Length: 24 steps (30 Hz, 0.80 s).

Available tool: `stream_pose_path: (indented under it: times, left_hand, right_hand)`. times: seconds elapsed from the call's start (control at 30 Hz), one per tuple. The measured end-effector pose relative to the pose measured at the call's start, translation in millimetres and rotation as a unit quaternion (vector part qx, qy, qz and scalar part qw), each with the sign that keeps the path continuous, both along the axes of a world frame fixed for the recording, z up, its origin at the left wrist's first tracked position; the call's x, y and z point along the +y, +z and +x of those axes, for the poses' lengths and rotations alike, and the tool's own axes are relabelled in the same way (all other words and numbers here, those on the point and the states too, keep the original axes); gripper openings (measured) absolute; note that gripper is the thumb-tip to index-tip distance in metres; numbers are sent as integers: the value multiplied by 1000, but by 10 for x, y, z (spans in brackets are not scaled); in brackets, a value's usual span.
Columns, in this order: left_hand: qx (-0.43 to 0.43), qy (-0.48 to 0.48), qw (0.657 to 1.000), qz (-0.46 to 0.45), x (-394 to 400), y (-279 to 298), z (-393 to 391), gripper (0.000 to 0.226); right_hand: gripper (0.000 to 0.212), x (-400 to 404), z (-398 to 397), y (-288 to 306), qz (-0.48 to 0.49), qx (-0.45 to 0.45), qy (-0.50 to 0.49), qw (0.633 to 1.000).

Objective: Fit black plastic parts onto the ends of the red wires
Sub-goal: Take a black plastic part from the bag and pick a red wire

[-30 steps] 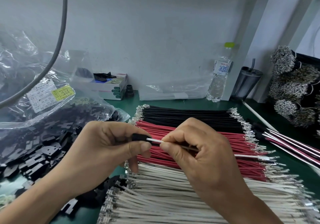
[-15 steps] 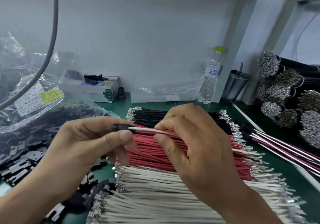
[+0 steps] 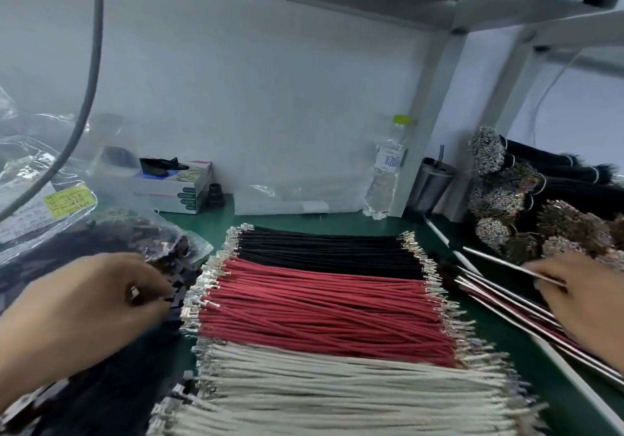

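Left hand [image 3: 91, 304], lower left, fingers curled into the heap of black plastic parts [image 3: 175, 287]; grip blurred, cannot tell. Clear bag [image 3: 50, 206] behind. Centre: black wires [image 3: 324, 249], red wires [image 3: 320, 310], white wires [image 3: 337, 391] in rows. Right hand [image 3: 584, 297], right edge, pinches a white wire [image 3: 506, 263] over finished wires [image 3: 499, 297].

A green bench [image 3: 364, 224] is carrying three flat rows of wires: black wires [image 3: 324, 253], red wires [image 3: 320, 310] and white wires [image 3: 337, 391]. A water bottle [image 3: 386, 179], a small box [image 3: 179, 189] and a bag of black plastic parts [image 3: 111, 233] are sitting behind and left.
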State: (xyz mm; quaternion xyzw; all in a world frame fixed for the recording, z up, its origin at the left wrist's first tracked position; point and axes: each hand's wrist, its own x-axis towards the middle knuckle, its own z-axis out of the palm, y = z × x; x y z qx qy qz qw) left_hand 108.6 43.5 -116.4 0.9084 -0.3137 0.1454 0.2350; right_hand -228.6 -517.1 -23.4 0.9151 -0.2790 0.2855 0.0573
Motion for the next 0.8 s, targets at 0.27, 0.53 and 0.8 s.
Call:
stream_pose_path:
  times: [0.27, 0.53, 0.8]
  left_hand:
    - [51, -41, 992, 106, -283, 318, -419, 34]
    - [56, -51, 984, 159, -300, 385, -473, 42]
    - [42, -47, 989, 132, -361, 593, -666, 35]
  right_hand:
    - [24, 147, 44, -235, 41, -11, 12, 999]
    - [15, 1713, 1257, 450, 122, 19, 292, 948]
    - [15, 2157, 2085, 92, 166, 115, 317, 927]
